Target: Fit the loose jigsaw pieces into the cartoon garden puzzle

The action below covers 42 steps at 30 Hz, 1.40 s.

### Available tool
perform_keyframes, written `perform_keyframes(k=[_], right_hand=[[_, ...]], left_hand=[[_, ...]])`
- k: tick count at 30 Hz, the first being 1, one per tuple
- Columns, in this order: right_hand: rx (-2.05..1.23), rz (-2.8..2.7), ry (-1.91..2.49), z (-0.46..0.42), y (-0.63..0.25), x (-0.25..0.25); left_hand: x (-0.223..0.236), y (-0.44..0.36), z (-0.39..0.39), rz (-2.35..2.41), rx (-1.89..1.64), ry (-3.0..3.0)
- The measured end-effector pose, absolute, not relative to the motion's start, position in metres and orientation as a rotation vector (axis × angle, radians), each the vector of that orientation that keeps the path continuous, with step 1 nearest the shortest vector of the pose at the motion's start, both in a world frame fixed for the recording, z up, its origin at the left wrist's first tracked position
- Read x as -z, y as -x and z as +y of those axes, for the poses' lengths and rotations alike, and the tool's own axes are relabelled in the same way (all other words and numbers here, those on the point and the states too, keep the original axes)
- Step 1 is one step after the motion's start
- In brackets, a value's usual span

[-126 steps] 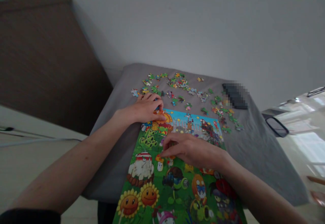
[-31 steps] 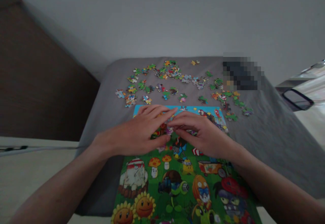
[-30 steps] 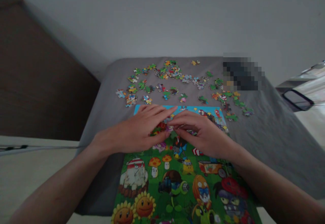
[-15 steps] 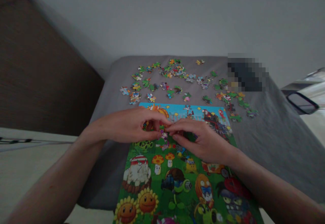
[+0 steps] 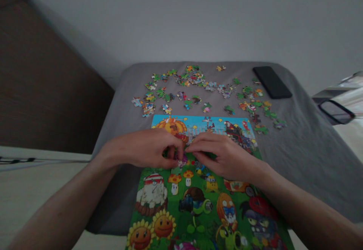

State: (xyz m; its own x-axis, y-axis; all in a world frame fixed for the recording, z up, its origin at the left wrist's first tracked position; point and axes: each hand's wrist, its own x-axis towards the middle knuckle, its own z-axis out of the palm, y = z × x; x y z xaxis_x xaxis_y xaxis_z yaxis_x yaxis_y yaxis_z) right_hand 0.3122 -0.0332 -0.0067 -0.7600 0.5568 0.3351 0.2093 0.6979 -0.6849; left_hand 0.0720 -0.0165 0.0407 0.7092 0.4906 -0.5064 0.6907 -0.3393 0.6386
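A jigsaw puzzle sheet [image 5: 195, 191] with cartoon plants and zombies on green lies before me, its light-blue top edge facing away. My left hand [image 5: 154, 149] is over the upper left of the picture, thumb and fingers pinched at a small purple-patterned puzzle piece [image 5: 182, 162], mostly hidden by the fingers. Close by on the right, my right hand [image 5: 222, 153] rests low over the picture. Its bent fingers reach toward the left fingertips, thumb slightly apart, and no piece shows between them. Both hands cover part of the picture.
Loose puzzle pieces [image 5: 195, 78] are scattered across the grey cloth [image 5: 295, 148] beyond the sheet, with more pieces [image 5: 256, 118] at the right. A black phone [image 5: 271, 82] lies at the back right. A wall stands behind, and a brown wooden panel [image 5: 48, 79] rises at left.
My left hand has shifted slightly down toward me with the purple-patterned piece, uncovering the pumpkin near the top edge. My right hand stays almost in place.
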Motion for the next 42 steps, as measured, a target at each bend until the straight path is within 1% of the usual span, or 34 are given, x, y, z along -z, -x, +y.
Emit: perform_keyframes(k=[6, 10, 16, 19, 21, 24, 26, 28, 30, 33, 42], right_hand=[[-0.861, -2.392, 0.597, -0.034, -0.314, 0.003], [-0.83, -2.507, 0.608, -0.034, -0.315, 0.004], [-0.66, -2.637, 0.679, -0.041, -0.306, 0.006], [-0.541, -2.564, 0.712, -0.025, -0.318, 0.003], [-0.365, -2.375, 0.904, 0.002, -0.345, 0.001], [-0.031, -1.985, 1.453, 0.051, -0.408, 0.004], [0.043, -1.758, 1.855, 0.075, -0.449, 0.014], [-0.013, -1.662, 2.131, 0.088, -0.477, 0.026], [-0.091, -1.682, 2.219, 0.094, -0.491, 0.036], [-0.11, -1.693, 2.221, 0.102, -0.494, 0.041], [-0.12, -1.614, 2.298, 0.165, -0.488, 0.026]], left_hand=[[-0.036, -0.069, -0.016, 0.91, 0.219, -2.067], [-0.037, -0.07, -0.017, 0.942, 0.187, -2.108], [-0.027, -0.072, -0.016, 1.028, 0.183, -2.108], [-0.018, -0.068, -0.016, 1.08, 0.191, -2.109], [-0.014, -0.065, -0.015, 1.075, 0.212, -2.09], [-0.012, -0.062, -0.014, 1.046, 0.225, -2.086], [-0.012, -0.061, -0.014, 1.036, 0.224, -2.089], [-0.011, -0.06, -0.014, 1.043, 0.219, -2.089], [-0.009, -0.059, -0.014, 1.052, 0.205, -2.091], [-0.006, -0.057, -0.014, 1.049, 0.208, -2.101], [-0.015, -0.063, -0.013, 1.087, 0.234, -2.09]])
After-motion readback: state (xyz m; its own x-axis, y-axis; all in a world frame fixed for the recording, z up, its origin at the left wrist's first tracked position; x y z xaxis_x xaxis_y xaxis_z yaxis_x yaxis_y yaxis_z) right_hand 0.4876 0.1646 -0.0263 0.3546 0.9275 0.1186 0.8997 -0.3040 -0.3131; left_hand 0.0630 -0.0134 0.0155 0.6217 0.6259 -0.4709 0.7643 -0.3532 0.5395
